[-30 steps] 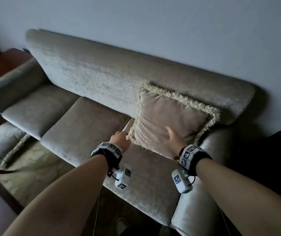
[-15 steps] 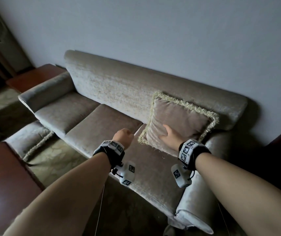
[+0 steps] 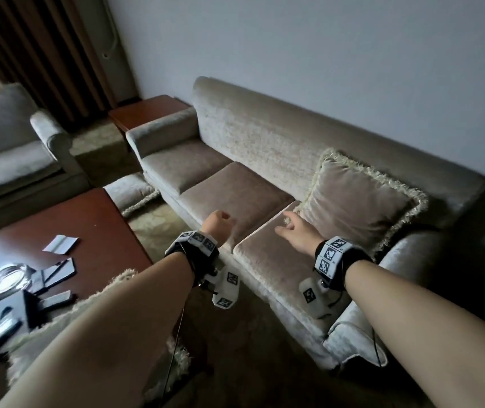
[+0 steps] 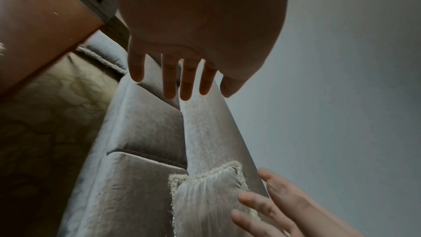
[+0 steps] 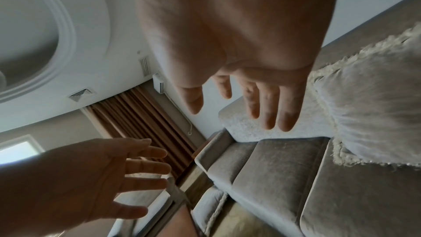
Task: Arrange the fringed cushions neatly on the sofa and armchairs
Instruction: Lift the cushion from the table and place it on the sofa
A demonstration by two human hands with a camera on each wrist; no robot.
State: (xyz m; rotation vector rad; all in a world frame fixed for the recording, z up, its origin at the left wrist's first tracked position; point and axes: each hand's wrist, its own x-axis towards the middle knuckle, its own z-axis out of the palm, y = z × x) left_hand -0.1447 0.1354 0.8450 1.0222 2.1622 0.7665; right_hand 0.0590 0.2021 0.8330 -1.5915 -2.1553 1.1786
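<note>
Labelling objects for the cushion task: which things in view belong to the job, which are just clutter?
Job:
beige fringed cushion on the sofa
grey fringed cushion on the floor
fringed cushion by the left arm
beige velvet sofa
grey armchair

Clutter:
dark wooden coffee table
glass ashtray
white folded paper

A three-seat beige sofa [image 3: 244, 136] is seen running from the centre towards the right of the head view, set against the wall. A fringed cushion [image 3: 359, 198] is propped upright on its rightmost seat, leaned on the backrest. On the patterned carpet [image 3: 159, 222], left of centre, a second fringed cushion [image 3: 131, 191] is laid beside the sofa's front. An armchair [image 3: 8, 160] is placed at upper left.
</note>
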